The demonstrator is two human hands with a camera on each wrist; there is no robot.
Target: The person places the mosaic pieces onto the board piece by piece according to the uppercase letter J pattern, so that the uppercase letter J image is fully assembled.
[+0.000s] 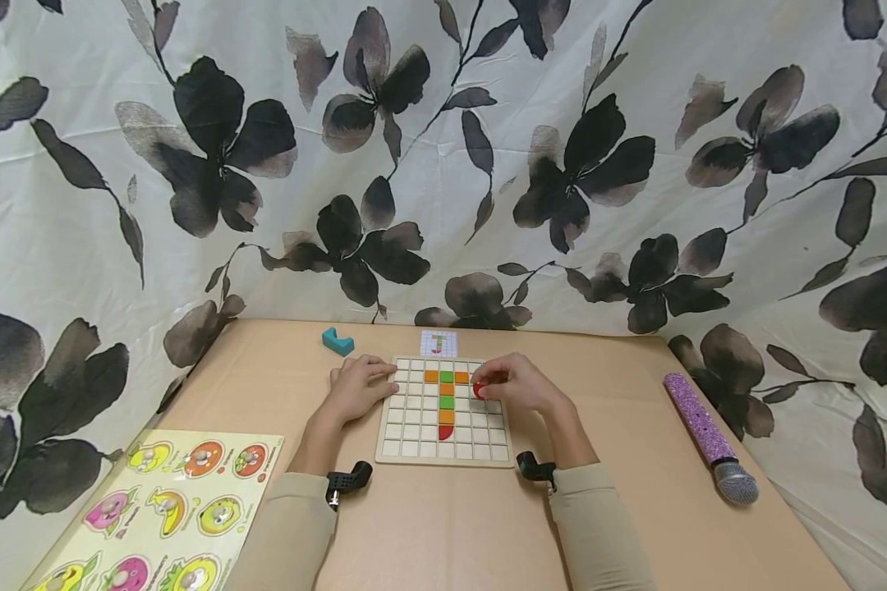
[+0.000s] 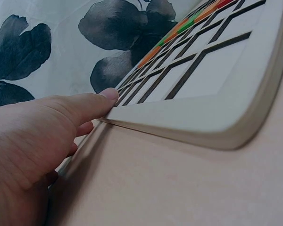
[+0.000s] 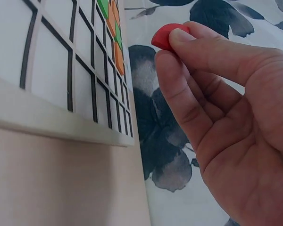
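Note:
A pale square grid board (image 1: 443, 461) lies on the table, with orange, green and red pieces in a T-like column. The lowest is a red rounded piece (image 1: 446, 432). Above the board's right side, my right hand (image 1: 519, 384) pinches a similar red piece (image 3: 166, 36) between thumb and fingers, held off the grid in the right wrist view. My left hand (image 1: 358, 389) rests on the board's left edge; its thumb (image 2: 109, 94) touches the rim, and the other fingers are partly hidden beneath it. A small card (image 1: 438, 343) with a coloured grid pattern lies behind the board.
A teal angled block (image 1: 337, 341) sits at the back left. A yellow fruit-picture board (image 1: 192, 492) lies at the front left, and a glittery purple microphone (image 1: 702, 423) near the right edge. Floral cloth (image 1: 488, 205) hangs behind the table.

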